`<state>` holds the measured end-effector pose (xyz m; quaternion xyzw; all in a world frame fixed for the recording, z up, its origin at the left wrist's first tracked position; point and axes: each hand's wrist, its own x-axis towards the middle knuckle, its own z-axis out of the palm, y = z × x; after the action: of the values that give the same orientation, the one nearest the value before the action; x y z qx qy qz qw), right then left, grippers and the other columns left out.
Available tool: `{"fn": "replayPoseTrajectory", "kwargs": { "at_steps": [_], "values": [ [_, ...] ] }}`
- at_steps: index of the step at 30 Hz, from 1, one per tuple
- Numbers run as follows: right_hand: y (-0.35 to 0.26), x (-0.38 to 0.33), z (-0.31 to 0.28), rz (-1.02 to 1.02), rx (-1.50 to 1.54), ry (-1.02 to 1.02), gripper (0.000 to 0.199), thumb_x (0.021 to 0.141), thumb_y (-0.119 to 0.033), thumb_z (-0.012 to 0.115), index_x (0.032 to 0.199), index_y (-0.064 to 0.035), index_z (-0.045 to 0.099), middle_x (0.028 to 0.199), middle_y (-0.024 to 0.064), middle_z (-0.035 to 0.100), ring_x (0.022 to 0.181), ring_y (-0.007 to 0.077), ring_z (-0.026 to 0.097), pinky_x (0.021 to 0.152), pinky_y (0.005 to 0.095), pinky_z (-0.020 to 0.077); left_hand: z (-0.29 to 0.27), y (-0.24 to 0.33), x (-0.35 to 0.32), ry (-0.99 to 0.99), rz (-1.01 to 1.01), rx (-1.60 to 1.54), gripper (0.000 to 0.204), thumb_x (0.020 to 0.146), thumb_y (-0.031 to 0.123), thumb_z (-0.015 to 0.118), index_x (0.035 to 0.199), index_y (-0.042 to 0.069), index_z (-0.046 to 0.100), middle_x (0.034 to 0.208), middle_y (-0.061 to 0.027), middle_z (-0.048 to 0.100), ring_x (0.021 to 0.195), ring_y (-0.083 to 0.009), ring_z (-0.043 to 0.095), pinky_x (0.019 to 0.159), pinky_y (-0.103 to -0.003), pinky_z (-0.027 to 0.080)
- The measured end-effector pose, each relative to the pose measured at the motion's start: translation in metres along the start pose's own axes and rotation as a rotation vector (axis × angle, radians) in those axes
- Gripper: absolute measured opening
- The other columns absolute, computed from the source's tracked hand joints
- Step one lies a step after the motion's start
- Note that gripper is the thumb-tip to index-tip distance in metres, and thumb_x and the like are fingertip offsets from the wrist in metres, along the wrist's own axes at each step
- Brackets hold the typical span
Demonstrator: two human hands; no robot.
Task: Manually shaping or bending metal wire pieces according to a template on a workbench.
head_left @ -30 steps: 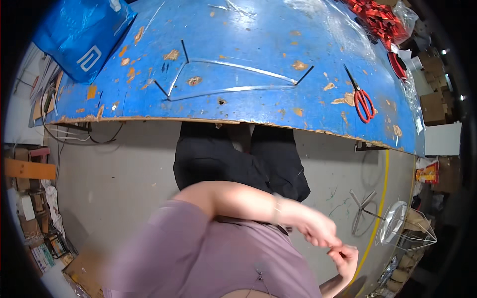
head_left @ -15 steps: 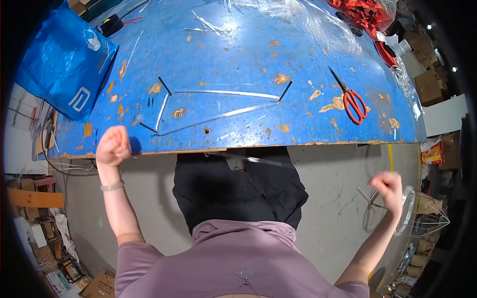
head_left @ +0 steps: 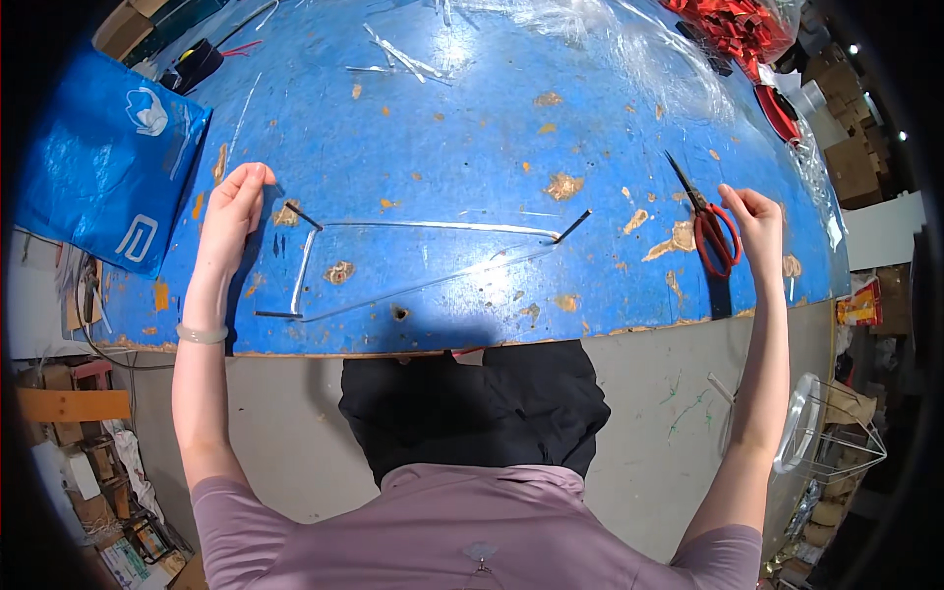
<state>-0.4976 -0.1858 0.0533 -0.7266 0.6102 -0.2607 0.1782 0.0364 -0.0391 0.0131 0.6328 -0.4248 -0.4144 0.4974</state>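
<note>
My left hand (head_left: 239, 202) is closed in a pinch above the left part of the blue table (head_left: 452, 147). Over the right part, my right hand (head_left: 755, 211) is closed too, just beside the red-handled scissors (head_left: 721, 241). Whatever the fingers hold is too thin or too hidden to make out; a faint clear streak shows between the hands. Below and between them, a clear shiny strip (head_left: 433, 227) runs in a triangle round three dark pegs: one peg (head_left: 305, 216) at the upper left, another peg (head_left: 575, 226) at the right, and a third peg (head_left: 278, 315) at the lower left.
A blue bag (head_left: 108, 167) stands at the left edge. Clear strip scraps (head_left: 403, 57) lie far back. Clear plastic film (head_left: 629, 59) and red shiny bows (head_left: 733, 34) are at the far right. A wire frame (head_left: 836, 433) is on the right beyond my arm.
Both hands have moved forward, from the table's near edge and beyond it to over the tabletop. The view has shifted, so the table reaches lower in it. The blurred clear strip over my lap is gone.
</note>
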Motion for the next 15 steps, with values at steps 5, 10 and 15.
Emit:
{"fn": "replayPoseTrajectory", "kwargs": {
  "at_steps": [5, 10, 15],
  "values": [
    [0.008, -0.006, -0.025, -0.291, 0.067, 0.398, 0.017, 0.082, -0.013, 0.058, 0.085, 0.0027, 0.064, 0.074, 0.0037, 0.061, 0.069, 0.0048, 0.053, 0.060, 0.0166, 0.0412, -0.012, -0.007, -0.001, 0.048, 0.187, -0.123, 0.023, 0.091, 0.027, 0.043, 0.082, 0.008, 0.051, 0.051, 0.0090, 0.027, 0.044, -0.0002, 0.022, 0.040, -0.017, 0.015],
    [-0.014, -0.007, -0.072, -0.678, 0.011, 0.615, 0.018, 0.085, -0.010, 0.052, 0.094, 0.0020, 0.062, 0.086, 0.0063, 0.064, 0.083, 0.0105, 0.058, 0.078, 0.0181, 0.0441, -0.020, -0.011, -0.002, 0.012, 0.163, -0.179, 0.022, 0.090, 0.028, 0.043, 0.083, 0.009, 0.051, 0.052, 0.0086, 0.026, 0.045, -0.0001, 0.020, 0.041, -0.017, 0.014],
    [-0.017, 0.026, -0.066, -0.531, 0.030, 0.595, 0.022, 0.084, -0.019, 0.056, 0.086, 0.0005, 0.064, 0.079, 0.0042, 0.063, 0.074, 0.0077, 0.056, 0.066, 0.0188, 0.0447, 0.003, -0.014, 0.003, 0.048, 0.265, 0.112, 0.020, 0.088, 0.021, 0.047, 0.082, 0.003, 0.054, 0.054, 0.0059, 0.038, 0.047, -0.0042, 0.035, 0.043, -0.020, 0.028]
  ]
}}
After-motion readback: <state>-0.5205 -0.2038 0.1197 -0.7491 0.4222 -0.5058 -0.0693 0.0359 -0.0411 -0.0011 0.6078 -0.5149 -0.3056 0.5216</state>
